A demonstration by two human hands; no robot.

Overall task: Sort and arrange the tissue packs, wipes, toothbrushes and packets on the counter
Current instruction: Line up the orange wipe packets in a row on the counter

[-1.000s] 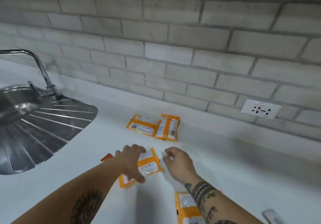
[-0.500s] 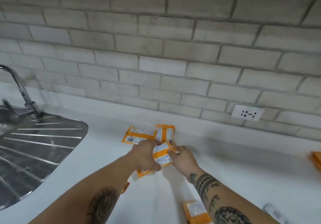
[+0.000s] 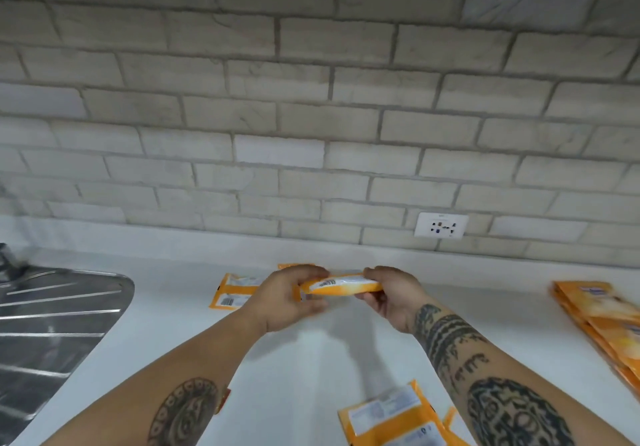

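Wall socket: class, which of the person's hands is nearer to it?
Right. The right hand sits below-left of the wall socket; the left hand is farther left, beyond the orange pack both hold.

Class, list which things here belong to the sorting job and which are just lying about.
Belong to the job: orange pack, held between left hand and right hand; packs by the wall; stack on the right; packs at the front.
Lying about: sink drainer; wall socket.
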